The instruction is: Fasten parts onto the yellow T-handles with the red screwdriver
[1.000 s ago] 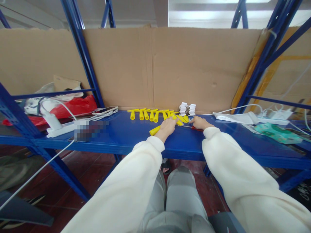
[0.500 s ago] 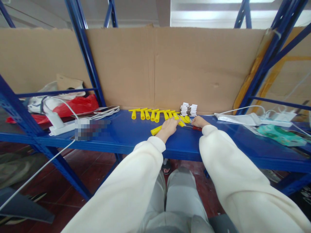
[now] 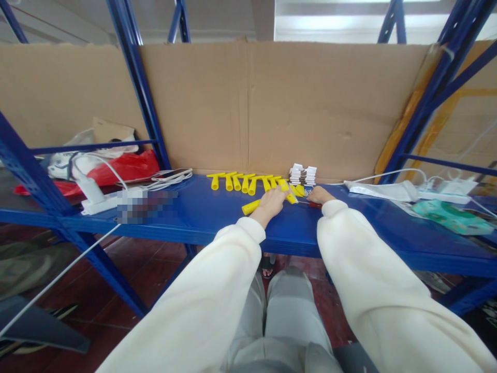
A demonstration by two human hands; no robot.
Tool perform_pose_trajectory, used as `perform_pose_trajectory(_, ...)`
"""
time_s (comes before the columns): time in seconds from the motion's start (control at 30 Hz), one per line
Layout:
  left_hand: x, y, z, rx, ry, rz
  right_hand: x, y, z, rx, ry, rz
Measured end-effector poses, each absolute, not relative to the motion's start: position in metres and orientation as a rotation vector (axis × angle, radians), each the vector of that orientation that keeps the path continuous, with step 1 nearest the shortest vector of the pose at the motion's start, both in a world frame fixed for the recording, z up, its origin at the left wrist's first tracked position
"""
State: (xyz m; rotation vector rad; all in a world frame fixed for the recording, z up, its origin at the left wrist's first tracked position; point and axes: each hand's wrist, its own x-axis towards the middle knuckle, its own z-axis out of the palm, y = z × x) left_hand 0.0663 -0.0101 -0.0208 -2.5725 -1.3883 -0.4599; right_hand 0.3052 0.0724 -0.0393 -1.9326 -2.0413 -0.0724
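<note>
My left hand point(image 3: 273, 202) is closed around a yellow T-shaped handle point(image 3: 250, 207), which lies low over the blue shelf. The wide head of that handle shows beyond my fingers, with a pale strip along its edge. My right hand point(image 3: 321, 195) is closed on a red-handled screwdriver point(image 3: 315, 205); its thin shaft points left at the head of the yellow piece. Whether the tip touches a screw is too small to tell. Behind my left hand, several more yellow T-shaped handles point(image 3: 229, 182) lie in a row. A stack of small white pieces point(image 3: 303, 175) stands just behind my hands.
A cardboard sheet point(image 3: 310, 103) closes off the back of the blue shelf point(image 3: 205, 217). On the left lie a white power strip point(image 3: 95, 204), cables and a red bag point(image 3: 135, 168). To the right are a white packet point(image 3: 382, 190), another power strip and a green patterned packet point(image 3: 452, 215).
The view has shifted very slightly. Both hands keep their hold on the yellow handle and the screwdriver, with hardly any visible movement.
</note>
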Motion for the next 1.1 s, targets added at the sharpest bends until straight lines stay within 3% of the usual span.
perform_pose_trajectory(0.17,0.066,-0.009,-0.022,-2.583,-1.366,-0.453,0.303,0.065,-0.037,-2.139,-1.906,0.017)
perform_pose_trajectory(0.53,0.065,-0.007,-0.025,-2.594,-1.351,-0.479,0.300,0.052,-0.033,-2.037,-1.942,0.041)
perform_pose_trajectory(1.1,0.065,-0.008,-0.024,-2.607,-1.346,-0.429,0.295,0.045,-0.025,-2.257,-1.856,0.073)
